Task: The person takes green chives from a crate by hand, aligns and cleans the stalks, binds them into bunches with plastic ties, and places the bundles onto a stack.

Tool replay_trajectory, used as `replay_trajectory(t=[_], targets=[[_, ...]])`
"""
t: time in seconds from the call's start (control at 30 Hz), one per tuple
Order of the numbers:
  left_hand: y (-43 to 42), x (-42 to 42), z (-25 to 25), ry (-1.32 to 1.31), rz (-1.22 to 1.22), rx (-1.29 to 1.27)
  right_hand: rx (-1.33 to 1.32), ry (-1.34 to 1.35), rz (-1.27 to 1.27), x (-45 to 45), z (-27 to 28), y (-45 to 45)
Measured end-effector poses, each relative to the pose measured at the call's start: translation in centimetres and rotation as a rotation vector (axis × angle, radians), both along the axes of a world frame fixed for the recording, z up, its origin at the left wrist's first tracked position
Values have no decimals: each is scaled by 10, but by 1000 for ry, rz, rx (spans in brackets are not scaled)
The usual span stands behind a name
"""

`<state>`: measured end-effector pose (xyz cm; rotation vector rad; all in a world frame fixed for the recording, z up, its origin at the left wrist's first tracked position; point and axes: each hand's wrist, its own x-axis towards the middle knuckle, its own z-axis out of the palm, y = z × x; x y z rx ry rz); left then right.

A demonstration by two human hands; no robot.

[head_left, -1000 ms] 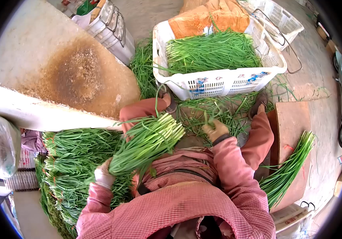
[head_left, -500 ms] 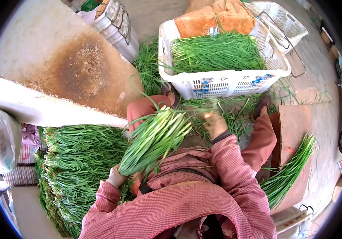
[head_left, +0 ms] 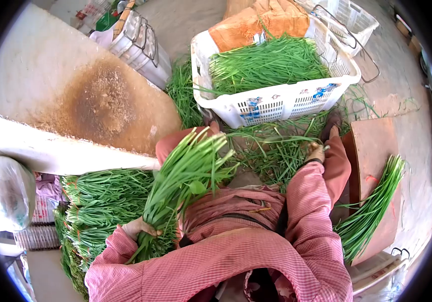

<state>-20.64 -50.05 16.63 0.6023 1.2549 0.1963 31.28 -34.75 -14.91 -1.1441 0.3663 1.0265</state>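
Observation:
My left hand [head_left: 140, 228] is closed round the lower part of a thick bunch of garlic chives [head_left: 186, 168], tilted with its pale cut ends up and away from me. My right hand [head_left: 315, 151] is closed beside my right knee, pinching a few loose chive stalks [head_left: 291, 138] that stick out to the left. Past my feet stands a white plastic crate [head_left: 281, 105] of loose green chives [head_left: 271, 65]. At my left lie stacked chive bundles [head_left: 105, 201] with orange-red ties. Another bunch [head_left: 372, 211] rests on a brown board at my right.
Loose chive trimmings [head_left: 276, 161] litter the ground between my feet. A white slab with a brown stain [head_left: 105, 100] fills the upper left. Behind it stands a white bucket [head_left: 143, 48]. A brown board [head_left: 377, 146] is at right, and a clear plastic bag [head_left: 4, 194] at far left.
My right hand has moved away from the bunch, rightward to my knee, with a few stalks in it. My left hand has drawn slightly back, and the bunch stands more upright.

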Motion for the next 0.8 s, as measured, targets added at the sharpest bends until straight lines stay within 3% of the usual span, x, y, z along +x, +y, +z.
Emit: replay_trajectory(t=[0.03, 0.1, 0.13, 0.17, 0.23, 0.3, 0.37, 0.53, 0.6, 0.67, 0.7, 0.73, 0.77, 0.8], targets=[[2, -7, -1, 26, -10, -90, 1, 10, -5, -3, 2, 1], [1, -7, 0, -66, 51, -150, -422, -907, 832, -7, 8, 1], [3, 1, 6, -63, 44, -149, -533, -1101, 827, -36, 11, 0], [6, 8, 14, -81, 122, -170, -461, -1123, 898, -56, 13, -6], [11, 16, 22, -154, 227, -203, -480, -918, 1421, -89, 110, -19], [19, 21, 28, -149, 220, -197, -275, -839, 1683, -121, 67, -21], [30, 29, 37, -106, 185, -201, -41, -615, 1704, -151, 62, -33], [51, 38, 52, -104, 133, -155, 494, -57, 1268, -162, 87, -25], [58, 37, 57, -42, -28, -122, 666, -107, 1255, -150, 120, -18], [64, 47, 61, -60, -38, -113, 724, -287, 1399, -148, 170, -15], [66, 53, 62, 8, -63, -69, 730, -392, 1488, -150, 200, -14], [68, 58, 63, 76, -89, -26, 774, -667, 1426, -178, 182, -9], [72, 54, 57, 78, -122, -25, 527, -766, 1417, -188, 211, -12], [74, 58, 59, 79, -129, -24, 516, -595, 1256, -197, 196, -4]])
